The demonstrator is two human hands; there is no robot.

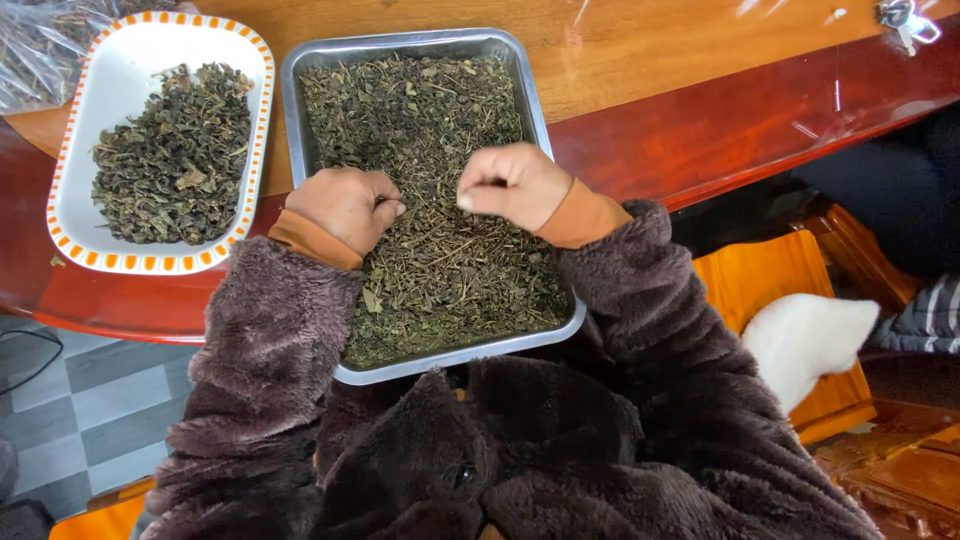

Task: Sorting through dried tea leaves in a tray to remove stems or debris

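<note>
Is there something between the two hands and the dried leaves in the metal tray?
Nothing visible. The left hand and right hand are both curled directly over the dried leaves in the metal tray, fingertips down among them. The white dish lies apart, to the left.

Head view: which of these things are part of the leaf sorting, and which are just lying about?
In use:
left hand
right hand
metal tray of dried leaves
white dish with orange-patterned rim, holding picked leaves

Lying about:
clear plastic bag
metal clip
white cloth
</note>
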